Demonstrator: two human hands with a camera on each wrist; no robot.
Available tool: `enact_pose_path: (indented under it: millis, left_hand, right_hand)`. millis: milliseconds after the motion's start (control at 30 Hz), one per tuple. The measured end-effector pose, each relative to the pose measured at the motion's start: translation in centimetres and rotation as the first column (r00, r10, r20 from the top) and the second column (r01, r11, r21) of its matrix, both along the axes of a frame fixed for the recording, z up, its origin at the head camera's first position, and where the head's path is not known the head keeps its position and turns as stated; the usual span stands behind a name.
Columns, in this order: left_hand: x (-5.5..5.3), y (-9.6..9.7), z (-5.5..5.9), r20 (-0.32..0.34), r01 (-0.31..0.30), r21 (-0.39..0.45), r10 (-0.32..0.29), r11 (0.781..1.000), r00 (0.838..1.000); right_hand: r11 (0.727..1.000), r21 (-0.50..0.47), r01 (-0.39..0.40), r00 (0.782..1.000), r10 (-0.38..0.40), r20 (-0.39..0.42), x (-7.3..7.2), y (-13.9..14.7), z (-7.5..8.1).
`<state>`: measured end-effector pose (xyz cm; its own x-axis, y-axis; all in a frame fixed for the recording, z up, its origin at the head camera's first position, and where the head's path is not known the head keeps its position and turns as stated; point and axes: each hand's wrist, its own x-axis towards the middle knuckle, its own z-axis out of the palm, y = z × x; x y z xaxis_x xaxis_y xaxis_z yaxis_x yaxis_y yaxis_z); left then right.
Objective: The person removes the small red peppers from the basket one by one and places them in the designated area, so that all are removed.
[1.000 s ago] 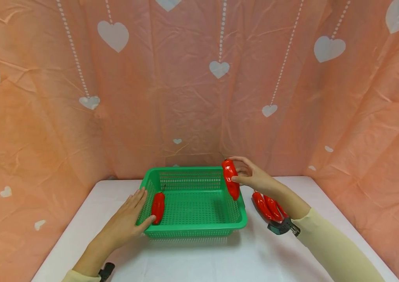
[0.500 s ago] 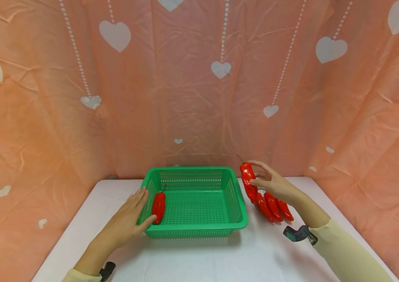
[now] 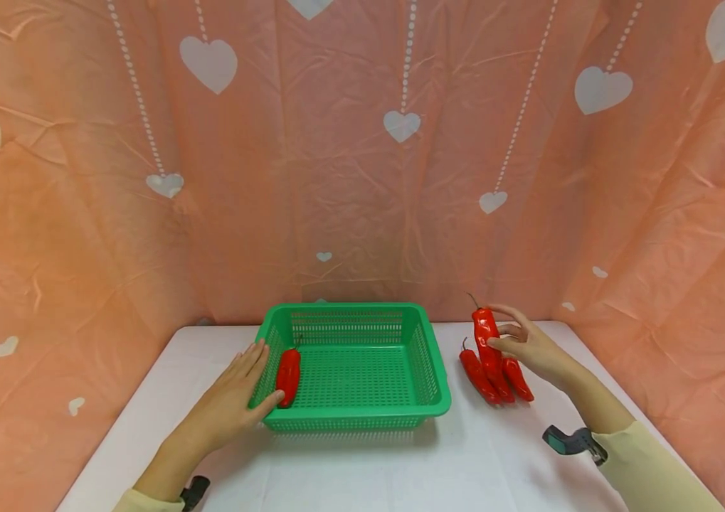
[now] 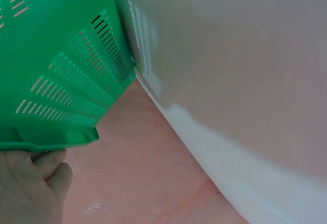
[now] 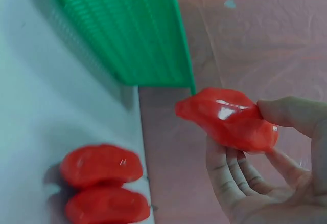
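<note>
The left hand (image 3: 230,391), fingers straight, rests on the green basket (image 3: 362,411); a red pepper (image 3: 288,377) lies inside; loose peppers (image 3: 477,376) lie on the white table (image 3: 388,473); the right hand (image 3: 531,348) pinches another pepper (image 3: 485,328) above them; pink cloth (image 3: 349,185) hangs behind.

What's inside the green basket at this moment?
One red pepper lies near the left wall of the green basket, stem toward the far side. The left hand covers part of the near-left corner and a sliver of the pepper's edge.
</note>
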<state>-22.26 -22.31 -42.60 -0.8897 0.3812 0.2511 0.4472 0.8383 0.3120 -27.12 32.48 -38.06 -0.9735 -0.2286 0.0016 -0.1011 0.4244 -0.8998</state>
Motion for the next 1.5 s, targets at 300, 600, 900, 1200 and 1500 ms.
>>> enact_pose_path:
  millis: [300, 600, 900, 1200, 1500]
  left_hand:
    - [0.0, 0.0, 0.0, 0.000, 0.000, 0.000, 0.000, 1.000, 1.000]
    - [0.0, 0.1, 0.0, 0.001, -0.001, -0.001, 0.001, 1.000, 1.000]
    - [0.0, 0.0, -0.2, -0.008, 0.004, -0.002, -0.004, 1.000, 1.000]
    - [0.0, 0.1, -0.2, -0.031, 0.008, -0.009, -0.009, 1.000, 0.999]
    - [0.0, 0.0, -0.2, -0.023, 0.006, -0.006, -0.006, 1.000, 1.000]
  right_hand:
    - [0.995, 0.028, 0.095, 0.995, -0.096, 0.041, 0.7, 2.7, -2.0]
    - [0.988, 0.077, 0.135, 0.990, -0.138, 0.036, 0.8, 5.1, -3.3]
    - [0.982, 0.110, 0.150, 0.985, -0.158, 0.067, 0.6, 6.9, -4.2]
    - [0.981, 0.101, 0.164, 0.980, -0.174, 0.095, 0.3, 8.5, -5.6]
    - [0.983, 0.092, 0.161, 0.977, -0.172, 0.128, 0.3, 9.0, -6.2]
